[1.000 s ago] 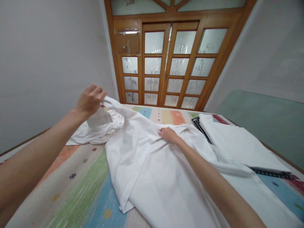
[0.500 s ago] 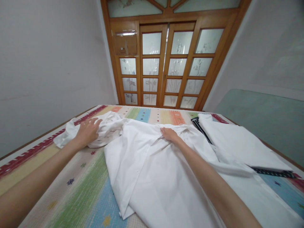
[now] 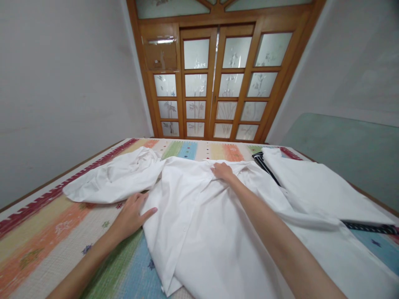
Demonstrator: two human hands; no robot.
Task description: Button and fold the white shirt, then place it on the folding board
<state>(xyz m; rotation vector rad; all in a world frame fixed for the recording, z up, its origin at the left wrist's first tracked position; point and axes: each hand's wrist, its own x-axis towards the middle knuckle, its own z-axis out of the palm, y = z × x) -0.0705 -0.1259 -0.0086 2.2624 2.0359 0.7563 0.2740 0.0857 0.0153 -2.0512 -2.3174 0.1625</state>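
A white button-up shirt [image 3: 205, 232] lies spread over the patterned cloth, its body toward me and creased. One of its sleeves [image 3: 115, 176] stretches out to the left, flatter at its outer end and bunched near the far side. My right hand [image 3: 222, 171] is at the shirt's upper edge, its fingers closed on the fabric; the fingertips are partly hidden. Beside the shirt's left side, just below the sleeve, is my left hand [image 3: 133, 216]. Its thumb and fingers are apart, with the fingertips at the shirt's edge and nothing held.
A striped, multicoloured cloth [image 3: 65, 228] covers the bed or table. On the right lies a folded white garment [image 3: 324, 187] with black-and-white patterned fabric [image 3: 368, 227] beneath it. A greenish panel [image 3: 343, 153] leans at the right wall. Wooden glazed doors [image 3: 215, 83] stand beyond.
My left hand has let go of the bunched sleeve and moved toward me and right, to the shirt's side. The sleeve now lies more spread out. My right hand stays in place.
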